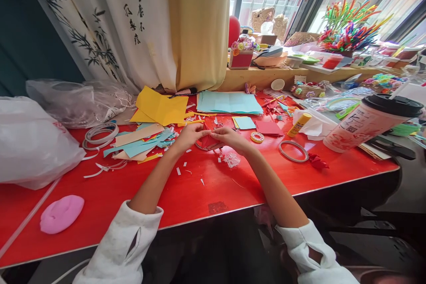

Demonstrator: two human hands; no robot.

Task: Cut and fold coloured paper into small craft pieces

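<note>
My left hand (192,136) and my right hand (229,137) meet above the middle of the red table, both with fingers closed on a small folded red paper (208,141). Part of a ring shows just below the paper, between the hands. A white tassel (231,159) lies just below my right hand. To the right are a roll of tape (257,137), red paper squares (269,128) and light blue squares (244,122). Strips of cut paper (140,141) are heaped left of my left hand.
Yellow sheets (161,105) and blue sheets (229,102) lie at the back. A glue stick (299,125), a ring (293,151) and a tilted cup (369,122) are on the right. Plastic bags (36,142) and a pink lump (62,214) are left. The red table's front edge (213,215) is near.
</note>
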